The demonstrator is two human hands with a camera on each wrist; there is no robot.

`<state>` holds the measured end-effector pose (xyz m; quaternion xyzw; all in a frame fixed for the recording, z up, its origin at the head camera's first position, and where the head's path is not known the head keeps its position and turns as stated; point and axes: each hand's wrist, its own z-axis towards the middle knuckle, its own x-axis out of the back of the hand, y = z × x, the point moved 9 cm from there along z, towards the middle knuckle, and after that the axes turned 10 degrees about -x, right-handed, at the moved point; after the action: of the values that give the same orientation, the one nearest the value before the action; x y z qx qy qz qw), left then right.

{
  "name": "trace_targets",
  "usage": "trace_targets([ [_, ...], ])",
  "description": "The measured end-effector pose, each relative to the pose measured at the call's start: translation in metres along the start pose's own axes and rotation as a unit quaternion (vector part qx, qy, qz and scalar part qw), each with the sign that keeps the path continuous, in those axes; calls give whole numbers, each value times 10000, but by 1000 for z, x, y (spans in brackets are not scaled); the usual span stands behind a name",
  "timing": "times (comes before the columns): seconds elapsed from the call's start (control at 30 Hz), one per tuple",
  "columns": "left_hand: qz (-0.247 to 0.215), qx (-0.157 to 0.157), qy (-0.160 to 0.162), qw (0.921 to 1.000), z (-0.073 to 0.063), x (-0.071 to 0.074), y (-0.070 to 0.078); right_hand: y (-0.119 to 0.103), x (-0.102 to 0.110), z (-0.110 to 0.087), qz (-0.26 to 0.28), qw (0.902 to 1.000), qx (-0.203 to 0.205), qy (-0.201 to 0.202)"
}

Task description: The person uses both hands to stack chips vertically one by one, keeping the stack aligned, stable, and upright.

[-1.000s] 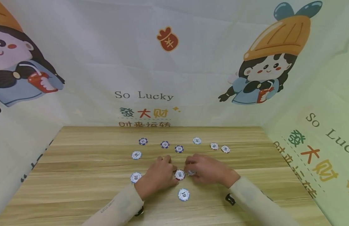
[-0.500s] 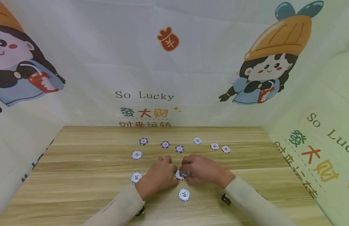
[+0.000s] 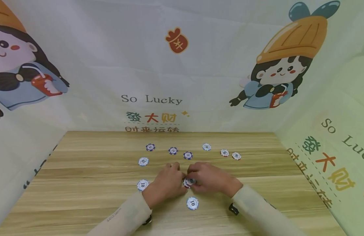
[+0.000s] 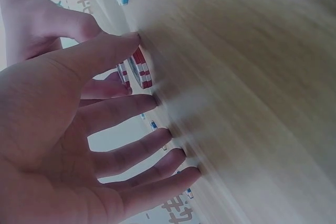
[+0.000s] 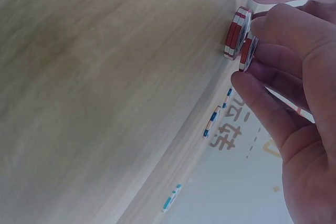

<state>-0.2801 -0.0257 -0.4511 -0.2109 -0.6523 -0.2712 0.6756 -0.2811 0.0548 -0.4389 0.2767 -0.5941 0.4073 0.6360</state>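
Observation:
My right hand pinches a red-and-white-edged poker chip between thumb and fingers. This chip is tilted over a short stack of red-and-white chips on the table, close beside it or touching. Around the stack's left side rests my left hand, its fingers spread and fairly straight with tips on the wood. Its thumb is near the stack's edge; whether it touches cannot be told. In the head view the held chip partly covers the stack's top.
A light-blue 10 chip lies in front of the hands, and another by the left wrist. Behind lie several dark-blue chips, light-blue ones and two red-and-white ones. Printed cloth walls the wooden table.
My right hand has moved left with its chip, from beside the stack to partly over it. The left hand has stayed nearly still.

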Motion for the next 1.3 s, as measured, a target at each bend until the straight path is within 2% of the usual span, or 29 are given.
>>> trace_targets([
  [0.63, -111, 104, 30, 9999, 1, -1, -3, -5, 1, 1, -180, 9992, 227, 280],
  [1.3, -109, 114, -5, 9999, 0, -2, -2, -6, -5, 2, -229, 9993, 206, 221],
])
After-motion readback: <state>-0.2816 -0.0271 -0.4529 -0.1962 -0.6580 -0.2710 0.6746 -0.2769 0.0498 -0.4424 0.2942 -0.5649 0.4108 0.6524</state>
